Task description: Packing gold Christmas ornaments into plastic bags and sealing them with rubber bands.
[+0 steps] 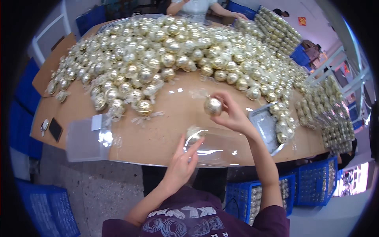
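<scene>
My right hand (232, 114) pinches a shiny gold ball ornament (213, 106) between thumb and fingers, raised above the table. A pale translucent ribbon (199, 93) trails from its upper left side. Nearer to me, my left hand (184, 156) rests with fingers spread at the left end of a clear plastic box (221, 148) lying on the table. Its fingertips touch around a second gold ball (193, 135) at that end; whether the fingers grip this ball or only steady the box, I cannot make out.
A big heap of gold balls (167, 60) covers the table's far side. Flat clear plastic sheets (85, 138) lie left, near a phone (55, 129). At right stand a metal tray (262, 128) and stacked packed balls (321, 100). Blue crates (316, 181) flank the table. Another person (193, 8) sits opposite.
</scene>
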`<state>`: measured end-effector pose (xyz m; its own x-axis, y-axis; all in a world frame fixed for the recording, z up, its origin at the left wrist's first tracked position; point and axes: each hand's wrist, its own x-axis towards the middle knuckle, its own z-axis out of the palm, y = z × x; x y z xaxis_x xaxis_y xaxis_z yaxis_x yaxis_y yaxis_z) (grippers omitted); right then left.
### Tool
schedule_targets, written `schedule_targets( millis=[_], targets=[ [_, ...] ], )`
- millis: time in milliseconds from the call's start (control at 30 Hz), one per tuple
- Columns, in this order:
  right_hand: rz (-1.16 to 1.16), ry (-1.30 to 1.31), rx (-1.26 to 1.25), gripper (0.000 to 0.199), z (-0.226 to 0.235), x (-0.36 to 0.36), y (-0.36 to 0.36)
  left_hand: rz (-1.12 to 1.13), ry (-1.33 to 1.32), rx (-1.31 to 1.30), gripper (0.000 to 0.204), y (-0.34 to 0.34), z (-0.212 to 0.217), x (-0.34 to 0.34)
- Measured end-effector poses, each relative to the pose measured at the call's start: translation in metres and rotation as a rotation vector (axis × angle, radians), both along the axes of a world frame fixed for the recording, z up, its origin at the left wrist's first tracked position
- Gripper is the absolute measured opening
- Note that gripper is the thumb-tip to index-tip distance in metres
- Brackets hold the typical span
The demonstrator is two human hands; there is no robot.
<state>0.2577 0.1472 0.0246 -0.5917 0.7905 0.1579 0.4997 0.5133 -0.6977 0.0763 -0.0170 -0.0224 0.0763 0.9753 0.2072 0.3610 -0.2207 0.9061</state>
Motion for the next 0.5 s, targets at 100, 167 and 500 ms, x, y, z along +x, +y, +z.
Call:
schedule_targets(
  millis=[100, 167, 500],
  targets=[
    [-0.05, 0.482, -0.258, 0.068, 0.002, 0.056, -0.043, 0.012, -0.007, 0.005, 0.041, 0.0, -0.007, -0.001],
    [-0.108, 0.626, -0.376, 0.074, 0.004, 0.087, -0.068, 0.038, 0.011, 0.036, 0.041, 0.0, -0.004, -0.002],
    [-0.568, -0.221, 0.318, 0.068, -0.048, 0.142, -0.125, 0.03, -0.012, -0.014, 0.04, 0.004, -0.002, 0.008]
  ],
)
